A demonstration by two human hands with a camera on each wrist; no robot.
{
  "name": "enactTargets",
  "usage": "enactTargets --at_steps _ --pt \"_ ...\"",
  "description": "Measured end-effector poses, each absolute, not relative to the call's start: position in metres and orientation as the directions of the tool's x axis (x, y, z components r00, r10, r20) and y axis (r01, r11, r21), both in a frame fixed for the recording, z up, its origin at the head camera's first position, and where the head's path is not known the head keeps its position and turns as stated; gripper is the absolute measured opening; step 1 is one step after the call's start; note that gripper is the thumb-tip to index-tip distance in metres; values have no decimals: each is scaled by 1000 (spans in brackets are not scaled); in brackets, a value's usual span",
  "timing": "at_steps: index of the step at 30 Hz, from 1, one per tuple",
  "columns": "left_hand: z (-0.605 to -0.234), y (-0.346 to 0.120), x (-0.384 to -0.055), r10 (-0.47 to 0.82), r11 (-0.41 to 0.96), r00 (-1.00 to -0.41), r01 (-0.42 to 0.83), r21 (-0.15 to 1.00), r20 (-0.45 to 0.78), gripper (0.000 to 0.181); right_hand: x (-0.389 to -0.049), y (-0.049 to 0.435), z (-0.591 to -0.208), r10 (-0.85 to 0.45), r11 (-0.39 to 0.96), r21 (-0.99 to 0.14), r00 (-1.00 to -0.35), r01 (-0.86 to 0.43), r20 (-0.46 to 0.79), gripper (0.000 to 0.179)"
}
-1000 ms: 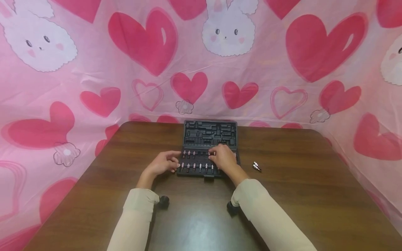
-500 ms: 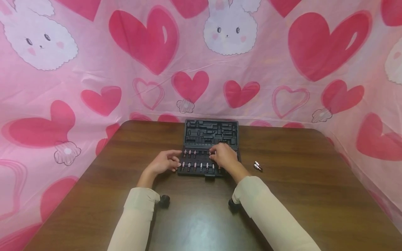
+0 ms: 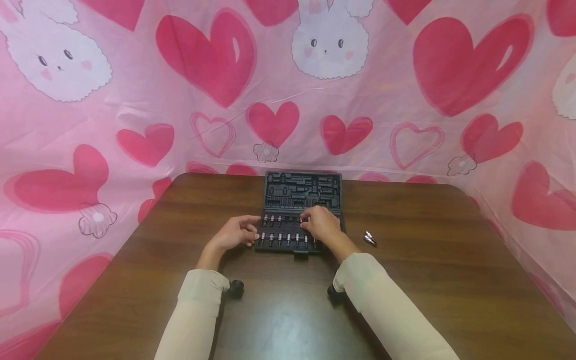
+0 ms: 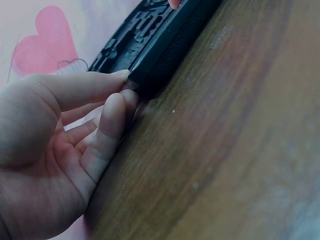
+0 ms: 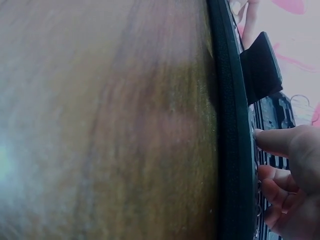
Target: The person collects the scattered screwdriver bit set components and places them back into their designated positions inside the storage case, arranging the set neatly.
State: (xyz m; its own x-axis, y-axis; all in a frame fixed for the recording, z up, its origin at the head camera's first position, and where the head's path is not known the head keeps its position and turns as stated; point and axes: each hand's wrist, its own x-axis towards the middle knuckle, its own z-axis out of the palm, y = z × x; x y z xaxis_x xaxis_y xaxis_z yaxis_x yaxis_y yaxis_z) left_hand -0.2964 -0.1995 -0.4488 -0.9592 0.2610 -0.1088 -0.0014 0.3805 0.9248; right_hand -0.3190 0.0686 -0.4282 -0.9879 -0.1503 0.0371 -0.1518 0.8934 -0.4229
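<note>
An opened black tool case (image 3: pixel 292 230) lies on the table, holding two rows of small silver bit sockets (image 3: pixel 280 239). My left hand (image 3: pixel 231 233) grips the case's left edge; in the left wrist view its thumb (image 4: pixel 95 90) and curled fingers meet at the corner. Over the right part of the case, my right hand (image 3: pixel 323 223) pinches a bit socket (image 3: pixel 302 219) in the back row. Most of that socket is hidden by the fingers. In the right wrist view, the right hand's thumb (image 5: pixel 275 140) reaches inside the case, with the other fingers bent.
Two loose bit sockets (image 3: pixel 370 238) seem to lie together on the wooden table (image 3: pixel 418 280), right of the case. The lid (image 3: pixel 303 191) stands raised at the back. A latch (image 5: pixel 262 70) juts from the front edge. Pink patterned cloth (image 3: pixel 279 75) hangs around the table.
Both hands stay at the same places on the case, and the right fingers remain at the back row. The head view has shifted very slightly.
</note>
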Motion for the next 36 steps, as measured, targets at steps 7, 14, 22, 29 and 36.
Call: enactTargets --at_steps 7,14,22,29,36 --pt "-448 -199 -294 255 382 -960 -8 924 -114 51 -320 69 -429 -156 893 -428 -988 -142 4 22" --pt "-448 -199 -294 258 395 -959 -4 919 -115 50 -320 72 -431 -186 890 -422 -982 -176 17 23" --pt "-447 -199 -294 265 395 -958 4 919 -110 51 -319 78 -432 -296 885 -351 -952 -306 83 24" --pt "-447 -199 -294 268 392 -958 9 920 -104 51 -322 90 -430 -368 840 -374 -920 -392 137 21" --pt "-448 -200 -295 269 391 -957 6 920 -108 50 -319 106 -427 -387 804 -402 -898 -439 207 23"
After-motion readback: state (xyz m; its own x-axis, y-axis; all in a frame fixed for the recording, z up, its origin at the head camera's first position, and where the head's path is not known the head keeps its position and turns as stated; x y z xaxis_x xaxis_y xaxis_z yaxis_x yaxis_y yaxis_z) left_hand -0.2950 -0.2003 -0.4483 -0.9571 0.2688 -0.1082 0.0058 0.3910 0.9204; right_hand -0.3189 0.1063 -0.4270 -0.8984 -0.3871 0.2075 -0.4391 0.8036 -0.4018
